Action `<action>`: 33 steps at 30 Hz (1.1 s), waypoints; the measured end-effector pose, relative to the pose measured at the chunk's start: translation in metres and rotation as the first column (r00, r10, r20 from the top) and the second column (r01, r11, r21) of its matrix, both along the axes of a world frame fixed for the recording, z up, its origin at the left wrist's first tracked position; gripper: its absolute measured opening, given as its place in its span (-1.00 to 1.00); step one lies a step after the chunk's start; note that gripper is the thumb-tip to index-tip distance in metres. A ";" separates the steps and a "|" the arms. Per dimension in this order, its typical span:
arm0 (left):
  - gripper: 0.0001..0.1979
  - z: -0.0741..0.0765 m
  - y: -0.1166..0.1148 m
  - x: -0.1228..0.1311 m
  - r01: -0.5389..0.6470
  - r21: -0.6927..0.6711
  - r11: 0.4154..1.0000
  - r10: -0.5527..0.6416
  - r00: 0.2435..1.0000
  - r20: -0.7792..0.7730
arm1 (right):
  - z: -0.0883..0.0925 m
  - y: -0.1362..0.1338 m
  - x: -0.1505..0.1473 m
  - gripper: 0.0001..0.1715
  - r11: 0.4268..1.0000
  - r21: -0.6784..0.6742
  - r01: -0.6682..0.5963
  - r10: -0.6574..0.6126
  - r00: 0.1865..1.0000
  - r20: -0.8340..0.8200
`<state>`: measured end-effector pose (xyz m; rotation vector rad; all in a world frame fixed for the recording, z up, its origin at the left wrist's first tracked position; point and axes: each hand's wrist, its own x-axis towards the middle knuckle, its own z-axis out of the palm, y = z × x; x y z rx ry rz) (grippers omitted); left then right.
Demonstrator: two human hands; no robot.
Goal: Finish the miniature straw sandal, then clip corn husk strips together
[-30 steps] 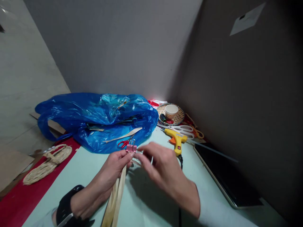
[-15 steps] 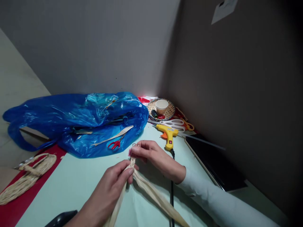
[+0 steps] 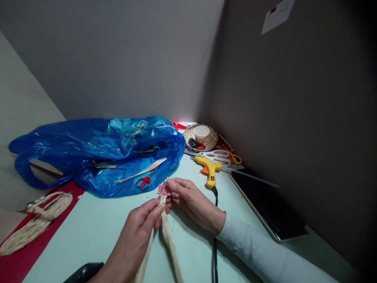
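Observation:
Pale, flat fibre strands (image 3: 169,232) are braided at their top end, and their loose tails run down toward me. A pink binder clip (image 3: 162,190) with wire handles sits across the top of the braid. My left hand (image 3: 141,224) pinches the braid between thumb and fingers just below the clip. At the clip's right side, my right hand (image 3: 191,200) has its fingers closed by the wire handle and the clip's edge. Its lower fingers are partly hidden behind the braid.
A blue plastic bag (image 3: 97,157) carries red-handled scissors (image 3: 143,181) and a fibre strip. Right of it lie a yellow glue gun (image 3: 210,169), white-handled scissors (image 3: 218,155), a woven basket (image 3: 210,142) and a black tablet-like slab (image 3: 265,208). A woven sandal-shaped piece (image 3: 38,224) rests at left.
The clip has turned so its pink face shows more fully. My right hand has shifted slightly left and lower, and the right-hand strand tail has swung inward to hang more steeply.

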<state>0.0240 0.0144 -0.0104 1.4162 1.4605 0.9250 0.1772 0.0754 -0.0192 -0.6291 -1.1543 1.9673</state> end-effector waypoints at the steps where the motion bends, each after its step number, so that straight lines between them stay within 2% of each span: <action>1: -0.67 0.001 0.001 -0.001 -0.010 0.006 1.000 0.010 1.000 0.007 | 0.001 -0.001 0.001 -0.53 1.000 -0.007 -0.014 0.014 1.000 -0.007; 8: -0.73 0.004 0.006 -0.005 -0.062 0.032 0.998 0.061 0.998 0.035 | -0.005 -0.011 -0.009 -0.40 0.988 -0.025 -0.154 0.155 0.987 0.043; 10: -0.72 0.003 0.007 -0.006 -0.067 0.035 0.997 0.066 0.998 0.024 | -0.008 -0.014 -0.012 -0.43 0.992 -0.040 -0.116 0.119 0.991 0.063; 13: -0.72 0.002 0.008 -0.006 -0.058 0.041 0.997 0.058 0.998 0.007 | -0.009 -0.019 -0.012 -0.59 0.999 -0.028 -0.019 0.022 0.993 0.118; 19: -0.74 0.002 0.007 -0.004 -0.032 0.043 0.999 0.032 0.999 -0.010 | -0.010 -0.020 -0.012 -0.73 0.992 0.074 0.105 -0.119 0.964 0.236; 25: -0.69 0.000 0.004 -0.006 -0.026 0.043 0.999 0.028 0.998 -0.059 | -0.009 -0.021 -0.016 -0.76 0.992 0.107 0.073 -0.101 0.953 0.286; 29: -0.63 -0.001 0.006 -0.010 0.009 0.065 0.998 0.001 0.988 -0.157 | -0.007 -0.023 -0.016 -0.69 0.990 0.132 0.041 -0.078 0.954 0.289; 33: -0.61 0.002 0.007 -0.013 0.073 0.069 0.995 -0.052 0.961 -0.273 | -0.010 -0.021 -0.017 -0.64 0.975 0.217 0.045 -0.109 0.950 0.294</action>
